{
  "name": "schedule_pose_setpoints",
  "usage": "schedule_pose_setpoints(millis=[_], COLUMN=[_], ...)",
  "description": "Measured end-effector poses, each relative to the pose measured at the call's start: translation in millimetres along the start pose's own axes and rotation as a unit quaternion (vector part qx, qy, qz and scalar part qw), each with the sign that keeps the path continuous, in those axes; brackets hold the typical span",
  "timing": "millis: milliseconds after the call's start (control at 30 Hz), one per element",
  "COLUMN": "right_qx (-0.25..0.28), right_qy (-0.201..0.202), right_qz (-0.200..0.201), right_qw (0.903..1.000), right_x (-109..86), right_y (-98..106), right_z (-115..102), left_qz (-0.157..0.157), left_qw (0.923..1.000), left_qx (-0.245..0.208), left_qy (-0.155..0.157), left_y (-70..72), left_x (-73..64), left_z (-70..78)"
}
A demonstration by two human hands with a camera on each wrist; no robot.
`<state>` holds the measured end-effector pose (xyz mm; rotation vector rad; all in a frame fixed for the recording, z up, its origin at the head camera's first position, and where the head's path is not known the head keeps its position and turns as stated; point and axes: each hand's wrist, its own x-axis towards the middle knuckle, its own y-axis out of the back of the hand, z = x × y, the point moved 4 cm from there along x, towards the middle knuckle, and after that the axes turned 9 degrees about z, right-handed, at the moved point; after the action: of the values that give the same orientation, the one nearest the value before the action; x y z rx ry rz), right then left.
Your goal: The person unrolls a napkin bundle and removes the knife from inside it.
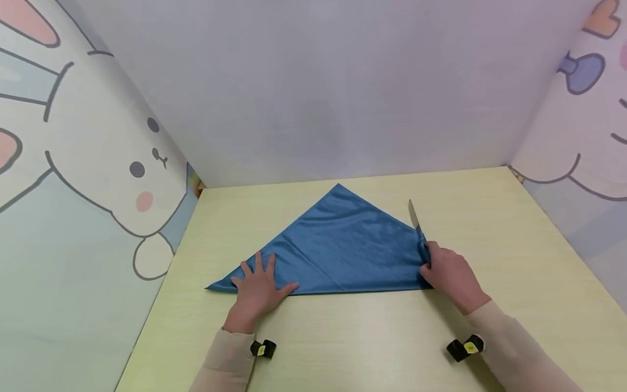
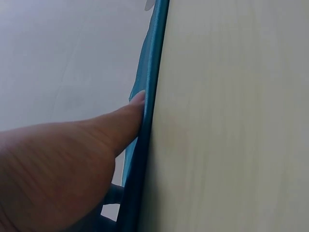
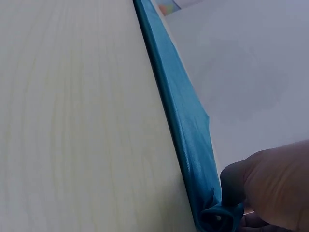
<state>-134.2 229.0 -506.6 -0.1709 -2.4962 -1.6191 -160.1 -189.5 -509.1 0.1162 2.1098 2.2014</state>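
Note:
A shiny blue cloth (image 1: 343,245) lies as a wide triangle on the table, its point toward the wall. My left hand (image 1: 259,288) rests flat near its left corner, fingers spread; in the left wrist view the thumb (image 2: 128,121) lies at the cloth's front edge. At the right end, my right hand (image 1: 450,272) grips the turned-over cloth corner around a knife. Its blade (image 1: 413,213) sticks out past the cloth toward the wall, while the handle is hidden in the fabric. The right wrist view shows a small roll of cloth (image 3: 219,217) beneath the fingers.
The cloth lies on a pale wood-grain table (image 1: 352,343). Behind it rises a plain whitish wall (image 1: 318,98). Panels with cartoon drawings stand at the left (image 1: 88,179) and right (image 1: 578,136). Small black cameras are worn on both wrists.

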Motion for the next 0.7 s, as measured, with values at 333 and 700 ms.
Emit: schedule_pose_setpoints(millis=[333, 700], right_qx=[0.057, 0.115], right_qy=[-0.055, -0.088], right_qz=[-0.022, -0.052], right_qw=[0.9966, 0.9881], right_x=[0.6, 0.9], right_y=[2.1, 5.1], right_z=[14.2, 35.0], left_qz=[-0.004, -0.007], left_qw=[1.0, 0.9999], left_qx=[0.002, 0.006], left_qy=[0.002, 0.005], left_y=[0.5, 0.2], left_x=[-0.3, 0.3], left_z=[-0.1, 0.3])
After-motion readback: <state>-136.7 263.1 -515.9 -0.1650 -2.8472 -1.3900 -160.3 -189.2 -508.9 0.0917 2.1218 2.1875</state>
